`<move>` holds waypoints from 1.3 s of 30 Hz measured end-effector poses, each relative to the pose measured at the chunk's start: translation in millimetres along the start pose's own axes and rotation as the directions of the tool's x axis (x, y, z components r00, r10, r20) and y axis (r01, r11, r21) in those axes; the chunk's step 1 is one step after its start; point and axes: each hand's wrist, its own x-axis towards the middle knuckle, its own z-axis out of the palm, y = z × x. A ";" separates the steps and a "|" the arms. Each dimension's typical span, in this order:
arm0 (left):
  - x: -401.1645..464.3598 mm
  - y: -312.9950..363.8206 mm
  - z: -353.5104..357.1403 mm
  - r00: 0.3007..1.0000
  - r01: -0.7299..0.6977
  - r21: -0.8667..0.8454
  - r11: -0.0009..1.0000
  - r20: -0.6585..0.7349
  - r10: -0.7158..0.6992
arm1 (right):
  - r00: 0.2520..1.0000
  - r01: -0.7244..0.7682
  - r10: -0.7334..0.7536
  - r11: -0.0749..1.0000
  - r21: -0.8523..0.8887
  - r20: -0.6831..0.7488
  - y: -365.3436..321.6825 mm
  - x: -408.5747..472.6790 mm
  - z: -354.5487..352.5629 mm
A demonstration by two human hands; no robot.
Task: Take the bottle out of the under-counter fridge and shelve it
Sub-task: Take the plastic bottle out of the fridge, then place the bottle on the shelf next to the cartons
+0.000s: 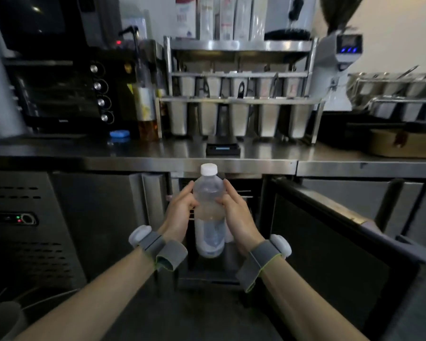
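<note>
Both hands, left (181, 207) and right (236, 210), clasp bottle (209, 212) upright, clear of open fridge (330, 242); two-handed for steady lift to shelf (239, 45).

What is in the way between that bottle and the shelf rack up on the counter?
Only the counter's front edge, which juts out just above the bottle. Both hands hold the bottle upright before the open fridge door. The rack's top shelf looks crowded with cartons.
</note>
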 end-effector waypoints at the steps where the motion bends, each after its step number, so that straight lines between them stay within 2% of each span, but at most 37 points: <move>1: 1.4 8.3 2.3 0.999 -0.021 0.007 1.000 0.026 0.020 | 1.000 0.005 -0.005 1.000 -0.011 0.004 -9.4 1.0 -0.4; 3: -2.5 40.2 10.2 0.996 -0.068 -0.005 0.998 0.064 0.068 | 0.999 0.044 -0.044 0.999 -0.029 0.002 -40.6 0.5 -3.7; 9: 13.7 116.6 34.0 0.994 -0.112 -0.068 0.991 0.001 0.112 | 0.987 0.160 -0.161 0.984 -0.073 -0.003 -116.9 19.9 -10.3; 14: 21.2 171.3 49.7 0.996 -0.088 -0.079 0.993 -0.027 0.086 | 0.965 0.252 -0.260 0.952 -0.173 -0.024 -163.5 39.5 -10.9; 20: 29.3 216.4 56.1 0.994 -0.082 -0.124 0.989 0.065 0.090 | 0.920 0.362 -0.387 0.899 -0.245 -0.059 -201.3 57.1 -8.1; 33: 98.2 224.6 48.6 0.985 -0.126 -0.138 0.982 0.100 0.140 | 0.938 0.320 -0.332 0.940 -0.118 -0.102 -215.4 115.4 -8.2; 39: 152.5 279.4 63.6 0.980 -0.130 -0.186 0.974 0.125 0.155 | 0.950 0.269 -0.280 0.959 -0.088 -0.142 -269.7 171.1 -10.4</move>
